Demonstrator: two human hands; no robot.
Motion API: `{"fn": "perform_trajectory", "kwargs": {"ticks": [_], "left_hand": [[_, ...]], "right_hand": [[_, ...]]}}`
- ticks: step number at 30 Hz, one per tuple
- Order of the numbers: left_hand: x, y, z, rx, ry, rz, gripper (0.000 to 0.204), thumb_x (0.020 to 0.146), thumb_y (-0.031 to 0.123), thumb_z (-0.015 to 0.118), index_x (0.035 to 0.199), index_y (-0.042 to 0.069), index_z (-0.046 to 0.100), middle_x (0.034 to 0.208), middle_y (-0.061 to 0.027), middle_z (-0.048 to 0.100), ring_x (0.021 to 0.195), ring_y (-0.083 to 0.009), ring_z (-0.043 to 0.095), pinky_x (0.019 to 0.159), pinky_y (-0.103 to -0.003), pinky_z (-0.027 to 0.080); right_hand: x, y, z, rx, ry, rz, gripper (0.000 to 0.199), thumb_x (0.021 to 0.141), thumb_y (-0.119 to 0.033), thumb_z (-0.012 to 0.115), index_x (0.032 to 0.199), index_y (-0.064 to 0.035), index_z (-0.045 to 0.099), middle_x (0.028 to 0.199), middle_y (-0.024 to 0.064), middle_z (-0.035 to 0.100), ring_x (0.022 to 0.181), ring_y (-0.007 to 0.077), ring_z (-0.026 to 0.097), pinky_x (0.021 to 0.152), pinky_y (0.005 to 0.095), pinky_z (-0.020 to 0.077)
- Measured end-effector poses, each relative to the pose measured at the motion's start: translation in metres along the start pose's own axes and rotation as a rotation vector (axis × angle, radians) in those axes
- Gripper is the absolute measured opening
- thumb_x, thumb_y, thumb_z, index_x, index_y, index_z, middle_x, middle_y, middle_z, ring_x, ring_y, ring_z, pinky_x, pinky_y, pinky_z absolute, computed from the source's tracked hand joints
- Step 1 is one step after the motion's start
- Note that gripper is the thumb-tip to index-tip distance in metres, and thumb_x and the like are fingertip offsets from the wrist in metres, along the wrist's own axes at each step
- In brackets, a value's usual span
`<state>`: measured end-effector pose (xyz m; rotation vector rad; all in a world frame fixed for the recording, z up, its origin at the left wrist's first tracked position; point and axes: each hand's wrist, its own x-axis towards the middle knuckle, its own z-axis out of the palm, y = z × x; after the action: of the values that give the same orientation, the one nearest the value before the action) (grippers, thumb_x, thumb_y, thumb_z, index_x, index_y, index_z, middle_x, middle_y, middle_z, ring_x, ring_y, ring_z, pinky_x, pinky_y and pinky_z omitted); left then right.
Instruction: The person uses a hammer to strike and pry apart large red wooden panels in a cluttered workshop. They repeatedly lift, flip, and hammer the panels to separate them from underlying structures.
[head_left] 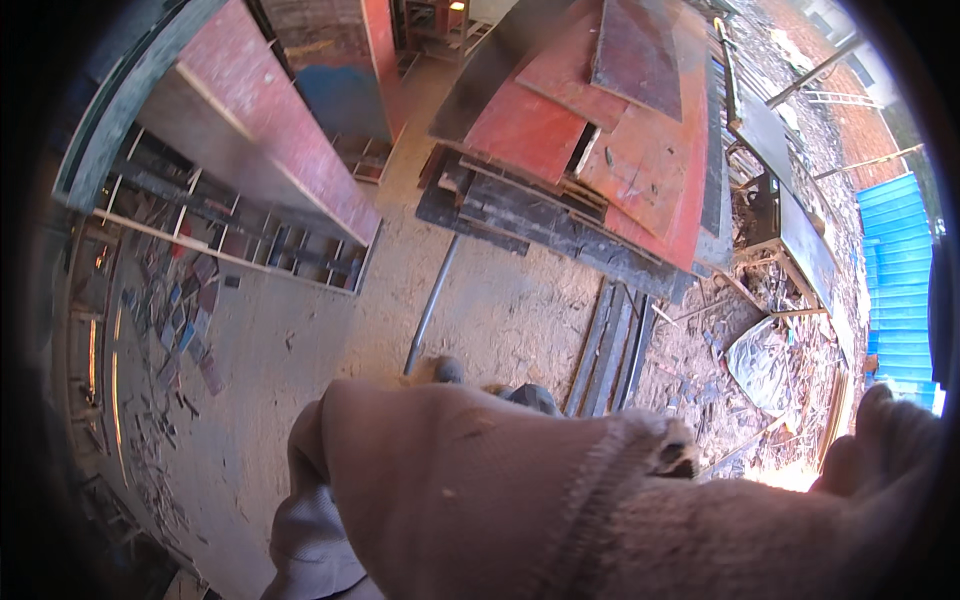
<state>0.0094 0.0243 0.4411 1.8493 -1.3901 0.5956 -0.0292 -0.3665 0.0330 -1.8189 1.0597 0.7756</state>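
One hand, two shoes, one grey pipe, one plastic sheet and one blue corrugated wall are showing.

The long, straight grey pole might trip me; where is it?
In the head view, the grey pole slants just left of centre across the dusty floor, between the stacked red and black boards and a dark shoe tip.

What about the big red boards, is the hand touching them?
No, the hand is at the lower right edge, away from the red boards.
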Motion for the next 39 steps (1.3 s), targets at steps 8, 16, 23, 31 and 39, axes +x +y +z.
{"fn": "perform_trajectory", "kwargs": {"ticks": [8,16,23,31,39], "left_hand": [[0.036,-0.084,0.001,-0.126,-0.081,0.075,0.015,0.074,0.012,0.063,0.088,0.007,0.061,0.09,-0.0087,0.063,0.087,-0.0258,0.063,0.073,-0.04,0.052],[0.144,-0.174,0.023,-0.217,-0.162,0.121,0.016,0.076,0.013,0.063,0.09,0.005,0.061,0.09,-0.0099,0.062,0.086,-0.0267,0.062,0.073,-0.04,0.052],[0.197,-0.256,0.05,-0.209,-0.224,0.138,0.018,0.078,0.015,0.063,0.091,0.004,0.06,0.09,-0.0109,0.061,0.085,-0.0274,0.062,0.072,-0.041,0.052],[0.195,-0.313,0.042,-0.184,-0.185,0.048,0.02,0.08,0.016,0.064,0.093,0.002,0.059,0.09,-0.012,0.06,0.084,-0.0282,0.061,0.071,-0.041,0.052],[0.17,-0.38,0.014,-0.086,-0.059,-0.079,0.022,0.081,0.018,0.064,0.094,0.001,0.058,0.091,-0.0132,0.059,0.083,-0.0291,0.061,0.071,-0.042,0.051]], "right_hand": [[0.026,-0.058,0.014,-0.003,-0.049,0.004,0.031,0.092,-0.03,0.073,0.072,-0.01,0.06,0.06,0.0028,0.056,0.044,0.0166,0.049,0.041,0.0346,0.0374],[0.061,-0.149,-0.02,0.018,-0.076,0.079,0.03,0.092,-0.031,0.074,0.077,-0.0068,0.064,0.063,0.0039,0.059,0.047,0.0173,0.052,0.043,0.0361,0.0402],[0.112,-0.188,-0.038,0.092,-0.064,0.131,0.025,0.095,-0.029,0.071,0.084,-0.0082,0.064,0.063,0.0018,0.058,0.045,0.0147,0.052,0.041,0.0332,0.0409],[0.191,-0.148,-0.046,-0.027,-0.016,-0.134,0.022,0.097,-0.024,0.068,0.1,-0.0025,0.07,0.074,0.0073,0.065,0.072,0.021,0.067,0.063,0.0359,0.0538],[0.082,-0.422,-0.026,0.472,-0.203,-0.367,0.025,0.097,-0.022,0.067,0.106,0.0009,0.069,0.08,0.0108,0.069,0.073,0.0199,0.069,0.066,0.0339,0.0559]]}}
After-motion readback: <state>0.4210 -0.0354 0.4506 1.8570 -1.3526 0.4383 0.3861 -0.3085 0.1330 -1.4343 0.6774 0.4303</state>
